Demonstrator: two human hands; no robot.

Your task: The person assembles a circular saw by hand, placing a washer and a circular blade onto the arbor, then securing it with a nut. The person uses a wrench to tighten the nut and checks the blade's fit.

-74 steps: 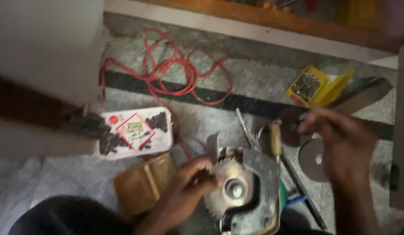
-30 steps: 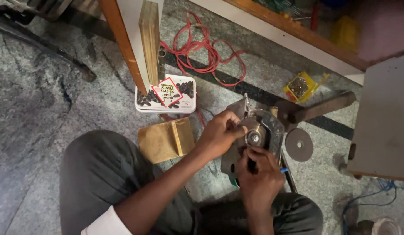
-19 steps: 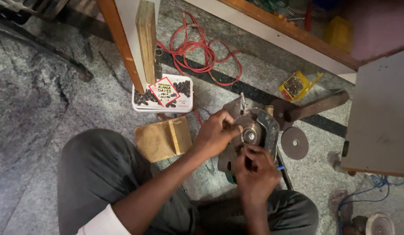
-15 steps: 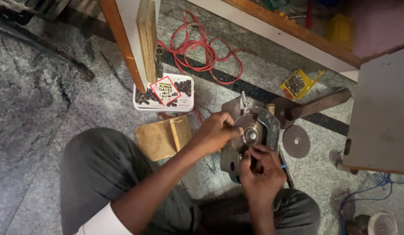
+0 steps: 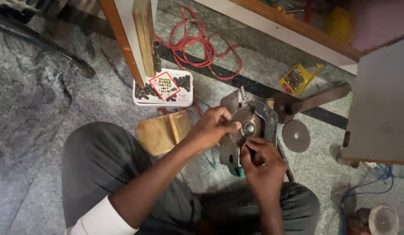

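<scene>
The circular saw [image 5: 247,130] lies on the floor just ahead of the person's knees, its toothed blade [image 5: 243,126] facing up, with the left hand [image 5: 213,128] gripping the blade's left edge and the right hand [image 5: 263,167] closed around a small tool at its near side.

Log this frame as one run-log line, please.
left hand: grips toothed saw blade | right hand: at blade's lower edge, contents unclear | circular saw: on floor | loose disc: beside saw
</scene>
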